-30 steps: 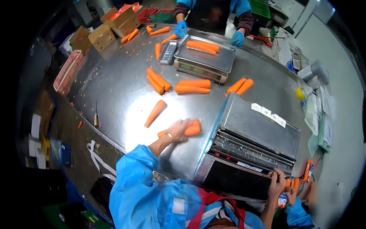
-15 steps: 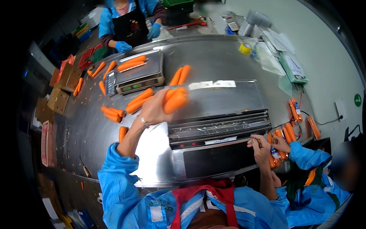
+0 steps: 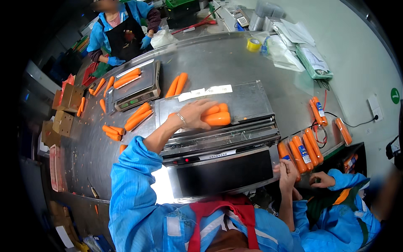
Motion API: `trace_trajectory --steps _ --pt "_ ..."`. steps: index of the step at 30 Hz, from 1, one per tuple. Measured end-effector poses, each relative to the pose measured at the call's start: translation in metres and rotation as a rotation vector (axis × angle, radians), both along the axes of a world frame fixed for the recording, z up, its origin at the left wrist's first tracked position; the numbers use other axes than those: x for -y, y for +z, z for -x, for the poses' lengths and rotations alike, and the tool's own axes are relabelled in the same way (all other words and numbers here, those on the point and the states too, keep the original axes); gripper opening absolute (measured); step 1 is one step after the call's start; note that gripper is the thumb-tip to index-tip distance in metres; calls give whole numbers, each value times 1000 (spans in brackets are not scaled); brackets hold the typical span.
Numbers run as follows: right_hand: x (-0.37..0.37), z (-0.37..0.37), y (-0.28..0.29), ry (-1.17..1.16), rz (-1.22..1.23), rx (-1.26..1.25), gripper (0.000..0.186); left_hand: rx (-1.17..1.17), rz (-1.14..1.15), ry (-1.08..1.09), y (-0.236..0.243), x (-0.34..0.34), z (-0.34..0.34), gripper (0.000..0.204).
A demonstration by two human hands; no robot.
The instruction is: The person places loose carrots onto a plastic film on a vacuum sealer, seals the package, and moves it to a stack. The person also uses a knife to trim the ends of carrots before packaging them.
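Note:
My left hand point(image 3: 196, 114) is wrapped round a bunch of thick orange carrots point(image 3: 219, 117), held at the flat metal top of a film wrapping machine point(image 3: 247, 94). The palm and fingers hide the carrots' left ends. Two more carrots point(image 3: 176, 85) lie just beyond, on the steel table. Beside the machine's right front corner, my right hand point(image 3: 287, 170) has its fingers pinched together; what they hold, if anything, cannot be made out. Several packed carrots point(image 3: 303, 152) in clear film with blue labels lie next to it. The machine's black plate point(image 3: 224, 174) faces me.
A weighing scale point(image 3: 138, 90) with carrots in a tray stands at the left, more carrots point(image 3: 138, 116) around it. A co-worker's hand point(image 3: 322, 179) is near the packs. Another person in blue gloves point(image 3: 116, 61) stands across the table. Yellow tape point(image 3: 253, 44) and papers point(image 3: 296, 32) lie far right.
My left hand has carried the carrots rightward and down onto the machine's top. The co-worker's hand has drawn back from the packs. My right hand stays by the machine's corner, and the view has shifted.

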State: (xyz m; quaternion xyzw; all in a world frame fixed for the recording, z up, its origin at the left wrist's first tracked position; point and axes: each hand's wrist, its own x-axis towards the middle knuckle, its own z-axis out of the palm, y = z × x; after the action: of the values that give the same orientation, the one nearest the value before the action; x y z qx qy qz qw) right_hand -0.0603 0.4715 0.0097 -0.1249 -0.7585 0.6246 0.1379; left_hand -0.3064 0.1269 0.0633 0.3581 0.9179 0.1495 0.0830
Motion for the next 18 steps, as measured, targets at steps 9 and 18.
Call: trace_trajectory --steps 9,18 --pt "43 92 7 328 61 -59 12 -77 -3 204 -9 17 -26 83" --pt "45 90 12 489 -145 -26 12 -29 -47 234 -4 17 -28 95"
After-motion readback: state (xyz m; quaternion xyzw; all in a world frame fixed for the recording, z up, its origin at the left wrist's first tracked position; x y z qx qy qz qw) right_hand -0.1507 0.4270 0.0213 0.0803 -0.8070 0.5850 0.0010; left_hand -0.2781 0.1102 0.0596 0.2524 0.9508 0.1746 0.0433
